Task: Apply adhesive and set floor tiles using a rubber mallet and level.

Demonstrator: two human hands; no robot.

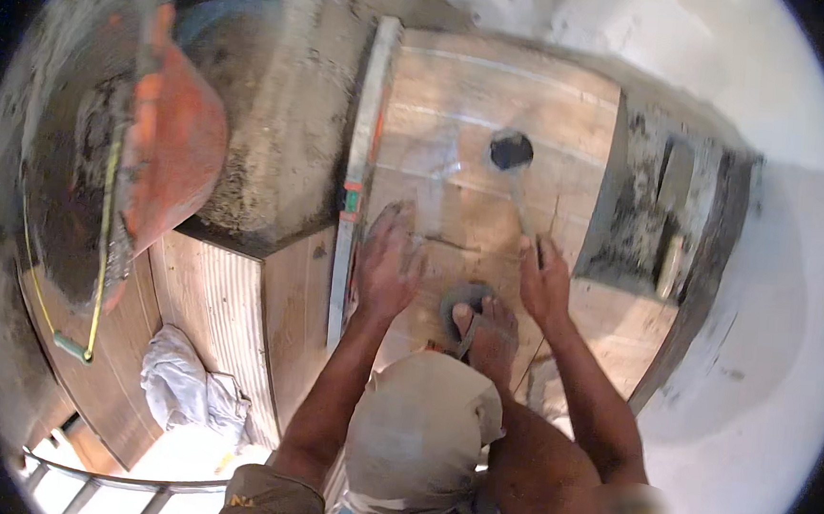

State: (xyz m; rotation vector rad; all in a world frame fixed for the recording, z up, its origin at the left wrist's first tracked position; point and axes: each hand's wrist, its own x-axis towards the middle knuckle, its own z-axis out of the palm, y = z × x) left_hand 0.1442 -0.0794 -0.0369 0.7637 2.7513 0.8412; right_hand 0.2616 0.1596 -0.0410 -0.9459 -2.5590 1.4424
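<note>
My right hand is closed around the handle of a rubber mallet. Its round black head is over the far middle of a wood-look tile; whether it touches the surface I cannot tell. My left hand lies with fingers stretched out on the near left part of that tile. Along the tile's left edge, just beside this hand, runs a long spirit level with a green vial. My sandalled foot rests on the tiled surface between my two arms.
An orange bucket caked with mortar stands at left, a yellow cord hanging over it. Right of the tile lies a trowel with a wooden handle on rough mortar. A grey cloth lies on lower tiled steps. White walls bound the right side.
</note>
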